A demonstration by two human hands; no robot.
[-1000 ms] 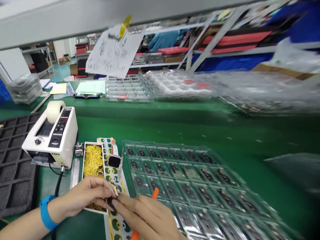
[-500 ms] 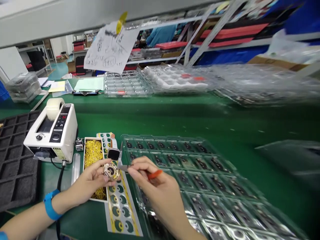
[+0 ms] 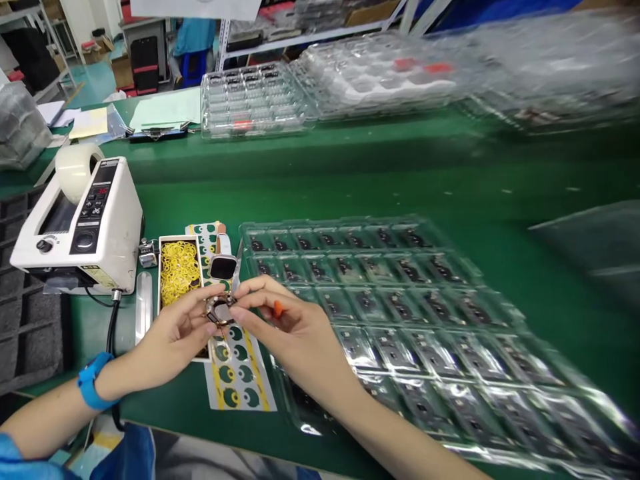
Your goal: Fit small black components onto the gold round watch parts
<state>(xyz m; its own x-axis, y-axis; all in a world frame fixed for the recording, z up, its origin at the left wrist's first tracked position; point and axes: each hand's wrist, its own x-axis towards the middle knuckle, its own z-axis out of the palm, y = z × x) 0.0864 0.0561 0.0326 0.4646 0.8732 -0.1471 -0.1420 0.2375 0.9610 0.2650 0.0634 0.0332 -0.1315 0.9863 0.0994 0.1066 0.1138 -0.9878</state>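
Gold-rimmed round watch part (image 3: 220, 309) sits between both hands, over the sticker sheet (image 3: 235, 373) on the green desk (image 3: 350, 170). Left hand (image 3: 173, 331) is closed in a pinch on its edge; right hand (image 3: 287, 327) is closed on an orange-handled tool (image 3: 277, 309), with the fingers curled in close to the part. The part looks light, thin and stiff, probably slippery and fragile. I'd take it by the rim only, off the face. Smartwatch (image 3: 223, 268) lies just above the hands, beside the loose yellow rubber rings (image 3: 179, 272). Clear blister tray (image 3: 370, 293) sits to the right.
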